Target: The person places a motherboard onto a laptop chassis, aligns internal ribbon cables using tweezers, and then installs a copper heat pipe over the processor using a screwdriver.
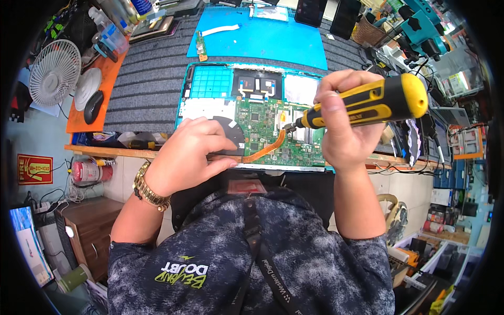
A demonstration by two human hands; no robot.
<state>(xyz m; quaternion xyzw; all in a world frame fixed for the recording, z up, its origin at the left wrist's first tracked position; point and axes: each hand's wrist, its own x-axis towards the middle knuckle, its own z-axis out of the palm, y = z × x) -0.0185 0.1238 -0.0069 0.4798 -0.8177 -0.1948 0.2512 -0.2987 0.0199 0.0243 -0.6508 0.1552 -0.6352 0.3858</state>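
Observation:
An opened laptop base (182,107) lies before me with its green circuit board (254,123) exposed. My right hand (349,123) is wrapped round a yellow and black screwdriver (386,100), held nearly level. Its tip meets the metal bracket at the upper end of a copper heat pipe (269,152). The pipe curves down and left across the board. My left hand (194,149) has thumb and forefinger closed about the pipe's left end, beside a round black cooling fan (231,131). The palm hides part of the fan and the laptop's left front corner.
A blue work mat (262,42) behind the laptop carries a small green board (201,46) with a white ribbon cable (220,30). Two dark phones (310,11) lie at its far right. A white fan (54,72) and black mouse (93,107) stand left; a teal microscope (422,34) stands right.

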